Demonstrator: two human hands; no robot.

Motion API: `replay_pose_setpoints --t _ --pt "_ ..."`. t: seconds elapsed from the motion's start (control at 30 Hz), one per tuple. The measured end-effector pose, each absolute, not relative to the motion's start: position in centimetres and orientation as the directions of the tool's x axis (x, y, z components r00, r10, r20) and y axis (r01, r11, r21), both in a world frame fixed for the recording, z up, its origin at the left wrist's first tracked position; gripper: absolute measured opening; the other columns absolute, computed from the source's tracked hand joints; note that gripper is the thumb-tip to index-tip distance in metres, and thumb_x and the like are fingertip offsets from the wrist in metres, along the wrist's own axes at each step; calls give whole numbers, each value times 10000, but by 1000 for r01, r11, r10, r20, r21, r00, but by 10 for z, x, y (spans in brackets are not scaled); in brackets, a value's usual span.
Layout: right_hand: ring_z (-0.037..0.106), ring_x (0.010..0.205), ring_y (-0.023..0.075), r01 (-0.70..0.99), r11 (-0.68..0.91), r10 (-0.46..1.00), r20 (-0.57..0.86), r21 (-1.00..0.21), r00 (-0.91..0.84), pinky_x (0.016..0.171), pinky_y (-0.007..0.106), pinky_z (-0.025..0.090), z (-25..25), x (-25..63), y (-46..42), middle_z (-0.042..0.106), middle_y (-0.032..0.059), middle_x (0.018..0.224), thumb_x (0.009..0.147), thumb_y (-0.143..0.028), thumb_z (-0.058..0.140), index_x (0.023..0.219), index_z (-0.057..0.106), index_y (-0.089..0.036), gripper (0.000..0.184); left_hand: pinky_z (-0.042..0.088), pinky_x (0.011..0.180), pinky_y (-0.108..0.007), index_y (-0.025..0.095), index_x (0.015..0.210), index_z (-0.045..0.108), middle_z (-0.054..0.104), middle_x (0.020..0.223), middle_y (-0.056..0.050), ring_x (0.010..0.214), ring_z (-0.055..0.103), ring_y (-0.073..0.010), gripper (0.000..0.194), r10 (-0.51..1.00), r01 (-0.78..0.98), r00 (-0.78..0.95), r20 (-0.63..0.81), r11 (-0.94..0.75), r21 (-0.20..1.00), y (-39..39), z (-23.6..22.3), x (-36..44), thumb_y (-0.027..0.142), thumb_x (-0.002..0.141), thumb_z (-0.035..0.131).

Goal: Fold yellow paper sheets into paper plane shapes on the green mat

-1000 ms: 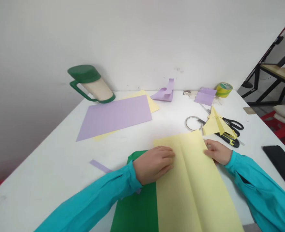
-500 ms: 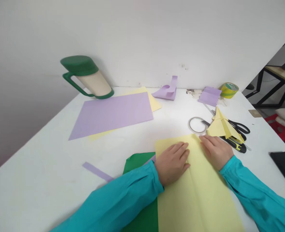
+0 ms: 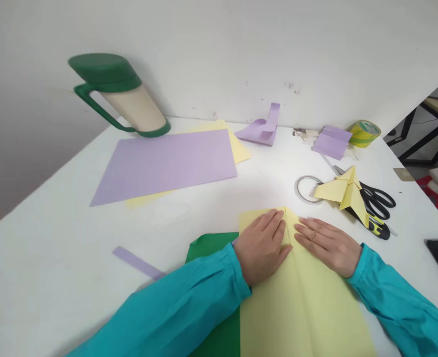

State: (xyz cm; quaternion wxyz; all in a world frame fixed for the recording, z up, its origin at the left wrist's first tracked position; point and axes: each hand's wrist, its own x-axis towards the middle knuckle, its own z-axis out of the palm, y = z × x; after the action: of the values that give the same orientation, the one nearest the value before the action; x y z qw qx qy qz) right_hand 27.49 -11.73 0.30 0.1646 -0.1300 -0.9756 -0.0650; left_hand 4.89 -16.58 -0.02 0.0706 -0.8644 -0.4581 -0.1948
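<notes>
A large sheet of yellow paper (image 3: 278, 317) lies before me, with a crease running down its length. At its far end the right corner is folded over toward the crease. My left hand (image 3: 263, 245) rests flat on the far left part of the sheet, fingers stretched out beside the crease. On the folded right corner lies my right hand (image 3: 326, 243), its fingers extended and pressing the paper down. Under the sheet's left side, green paper (image 3: 211, 245) sticks out, partly covered by my left sleeve.
Purple paper (image 3: 166, 163) lies over yellow paper near a green-lidded jug (image 3: 129, 101). A folded yellow paper plane (image 3: 345, 191) rests on scissors (image 3: 378, 201) and a yellow-black cutter (image 3: 378, 227), beside a tape ring (image 3: 308, 188). A tape roll (image 3: 365, 134) and a purple strip (image 3: 139, 262) are also there.
The far right corner of the yellow paper has been folded inward, and my right hand now lies flatter over it. My left hand stays on the sheet. The camera view has shifted slightly.
</notes>
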Motion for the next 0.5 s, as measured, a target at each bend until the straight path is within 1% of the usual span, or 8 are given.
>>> replay_pose_setpoints --t 0.17,0.27,0.37,0.5 --pt "385 1338 249 255 966 224 347 44 -911 1071 453 420 3 275 -117 604 141 1265 959 -81 336 1199 589 -76 349 456 981 -440 -34 1218 544 528 1318 -240 1202 515 -351 513 756 811 529 385 -584 34 -165 1 48 376 938 411" --pt "388 1336 246 250 968 223 348 35 -911 1075 452 417 3 276 -117 611 144 1253 955 -74 349 1196 589 -74 340 445 987 -438 -24 1260 519 497 1361 -216 1224 493 -354 534 764 804 545 345 -593 41 -165 1 48 392 940 417" --pt "383 1340 243 248 968 223 350 29 -910 1078 448 416 3 276 -117 613 143 1250 955 -73 346 1197 587 -76 342 432 996 -437 -11 1268 517 493 1371 -201 1247 471 -348 543 780 810 543 312 -584 51 -165 1 47 410 946 405" --pt "387 1337 244 239 971 218 357 14 -908 1081 451 414 3 276 -116 616 138 1248 963 -75 321 1199 581 -68 351 428 996 -437 -14 1264 519 499 1363 -207 1245 470 -347 545 782 813 541 309 -581 49 -165 0 47 413 947 398"
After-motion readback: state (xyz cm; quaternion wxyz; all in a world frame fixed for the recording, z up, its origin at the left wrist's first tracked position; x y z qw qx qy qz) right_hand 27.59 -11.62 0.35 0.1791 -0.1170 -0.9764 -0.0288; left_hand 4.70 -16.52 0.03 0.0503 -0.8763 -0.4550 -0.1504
